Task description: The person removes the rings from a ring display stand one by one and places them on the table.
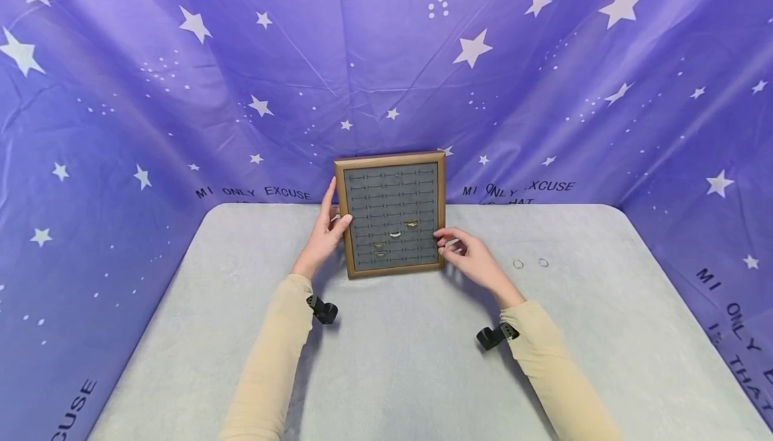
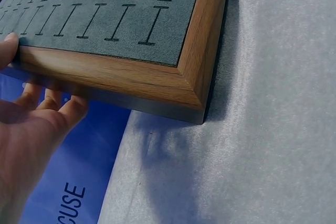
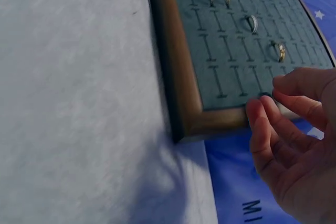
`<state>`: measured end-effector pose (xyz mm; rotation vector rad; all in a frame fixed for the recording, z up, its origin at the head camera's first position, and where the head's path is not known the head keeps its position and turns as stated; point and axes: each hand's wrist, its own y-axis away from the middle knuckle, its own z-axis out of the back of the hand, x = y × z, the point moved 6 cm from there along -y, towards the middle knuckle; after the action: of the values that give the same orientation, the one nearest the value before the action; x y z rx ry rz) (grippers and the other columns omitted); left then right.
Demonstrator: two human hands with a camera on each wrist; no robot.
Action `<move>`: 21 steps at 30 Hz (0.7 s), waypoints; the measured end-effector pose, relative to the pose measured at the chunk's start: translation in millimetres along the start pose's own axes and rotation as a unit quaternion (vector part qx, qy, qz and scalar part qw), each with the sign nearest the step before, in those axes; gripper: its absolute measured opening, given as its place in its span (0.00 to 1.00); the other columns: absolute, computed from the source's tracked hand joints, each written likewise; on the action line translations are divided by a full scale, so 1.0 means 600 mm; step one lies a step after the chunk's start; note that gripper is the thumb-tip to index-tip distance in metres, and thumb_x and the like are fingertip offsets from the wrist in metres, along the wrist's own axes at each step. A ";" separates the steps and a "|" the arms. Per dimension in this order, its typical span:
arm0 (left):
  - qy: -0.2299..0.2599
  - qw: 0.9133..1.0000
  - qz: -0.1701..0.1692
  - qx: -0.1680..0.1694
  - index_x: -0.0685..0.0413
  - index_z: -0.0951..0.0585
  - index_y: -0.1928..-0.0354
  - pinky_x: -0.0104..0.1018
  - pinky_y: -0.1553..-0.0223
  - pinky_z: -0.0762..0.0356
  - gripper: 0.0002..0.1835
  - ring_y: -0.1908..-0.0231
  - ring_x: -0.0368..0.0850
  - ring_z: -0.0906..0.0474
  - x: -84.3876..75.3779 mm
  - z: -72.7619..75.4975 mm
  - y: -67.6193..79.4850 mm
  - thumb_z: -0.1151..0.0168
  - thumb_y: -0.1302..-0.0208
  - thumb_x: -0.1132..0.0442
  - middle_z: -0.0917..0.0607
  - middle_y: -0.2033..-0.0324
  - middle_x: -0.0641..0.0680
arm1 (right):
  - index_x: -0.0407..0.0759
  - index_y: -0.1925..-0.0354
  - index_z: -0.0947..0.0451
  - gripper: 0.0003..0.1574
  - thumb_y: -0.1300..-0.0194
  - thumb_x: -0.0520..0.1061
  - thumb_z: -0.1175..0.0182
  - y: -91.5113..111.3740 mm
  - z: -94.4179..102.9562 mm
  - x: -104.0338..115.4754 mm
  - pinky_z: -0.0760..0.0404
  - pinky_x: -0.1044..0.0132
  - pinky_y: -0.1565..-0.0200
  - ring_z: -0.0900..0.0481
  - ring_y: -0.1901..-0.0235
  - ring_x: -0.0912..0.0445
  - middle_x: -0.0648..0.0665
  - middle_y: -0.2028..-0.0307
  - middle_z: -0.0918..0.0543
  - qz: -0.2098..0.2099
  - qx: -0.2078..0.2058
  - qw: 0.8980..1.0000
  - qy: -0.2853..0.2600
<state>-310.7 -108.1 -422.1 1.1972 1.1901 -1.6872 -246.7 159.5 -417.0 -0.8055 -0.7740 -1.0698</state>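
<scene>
A wood-framed ring tray (image 1: 391,192) with slotted grey-green felt stands tilted up on the table. My left hand (image 1: 323,236) grips its left side, thumb over the frame's front and fingers behind, as the left wrist view shows. At the lower right edge, my right hand (image 1: 474,260) has thumb and fingertips drawn together over the felt. Between them is a small dark curved piece (image 3: 266,95), ring-like and mostly hidden by the fingers. Seated in the slots are a silver ring (image 3: 252,24), a gold ring (image 3: 281,52) and two more rings close together lower on the felt.
Two loose rings lie on the pale cloth-covered table (image 1: 398,360) to the right of my right hand: one ring (image 1: 518,264) and another ring (image 1: 543,262). A purple star-patterned curtain (image 1: 386,58) hangs behind the table and along both sides.
</scene>
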 end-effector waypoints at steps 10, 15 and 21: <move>0.000 1.000 0.014 -0.008 0.29 0.59 0.23 0.38 0.69 0.36 0.41 0.72 0.47 0.36 0.046 0.005 -0.010 0.48 0.27 0.64 0.28 0.52 0.61 | 0.33 0.44 0.25 0.22 0.37 0.31 0.41 -0.034 -0.013 -0.035 0.22 0.61 0.59 0.20 0.62 0.46 0.35 0.55 0.19 0.025 0.000 1.000 0.007; -0.003 1.000 0.015 -0.015 0.21 0.58 0.25 0.36 0.70 0.37 0.41 0.73 0.46 0.38 0.052 0.005 -0.009 0.48 0.27 0.61 0.28 0.53 0.60 | 0.36 0.45 0.23 0.21 0.38 0.32 0.40 -0.045 -0.013 -0.020 0.22 0.58 0.60 0.20 0.62 0.48 0.37 0.55 0.18 0.037 0.005 0.999 0.005; -0.003 1.000 0.006 -0.013 0.22 0.58 0.25 0.36 0.71 0.37 0.41 0.74 0.46 0.39 0.049 0.005 -0.009 0.48 0.26 0.61 0.28 0.52 0.60 | 0.35 0.44 0.24 0.22 0.38 0.33 0.40 -0.060 -0.020 0.000 0.22 0.56 0.58 0.20 0.63 0.49 0.37 0.55 0.18 0.053 0.026 0.998 0.024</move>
<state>-324.8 -111.1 -448.2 1.1801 1.1950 -1.6605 -278.8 139.7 -416.3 -0.7646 -0.7078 -0.9670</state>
